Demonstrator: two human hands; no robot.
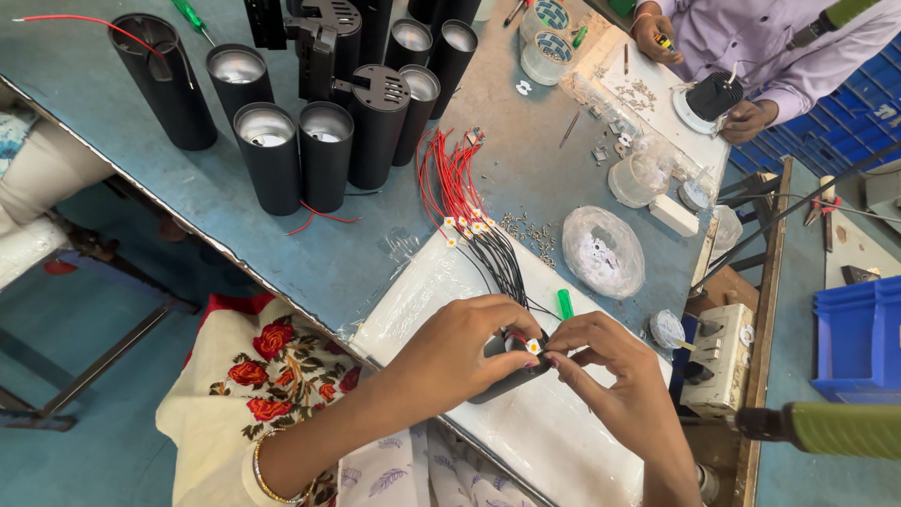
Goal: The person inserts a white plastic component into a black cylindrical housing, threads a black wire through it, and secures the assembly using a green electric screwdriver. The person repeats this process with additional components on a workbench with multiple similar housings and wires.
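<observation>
Several black cylinder housings [310, 122] stand in a cluster on the blue-grey table [282, 253], up and left of the white padded sheet [554, 432] that serves as the work spot; one more housing [164, 80] stands apart at the far left with a red wire at its mouth. Just above the sheet's upper corner lies a bundle of red and black wires [465, 202] tipped with small white connectors. Over the sheet's middle, the left hand [460, 352] wraps around a small black round part [511, 376], fingers curled tight on it. Touching it from the right, the right hand [610, 361] pinches a small white and yellow connector [533, 346] between thumb and forefinger, right at the part's top. A green marker [565, 303] lies just above the hands. Right of the sheet's upper edge sits a clear bag of white pieces [603, 252]. Far beyond the sheet, at the upper right, another person's hands [699, 75] hold a black fitting [710, 96].
</observation>
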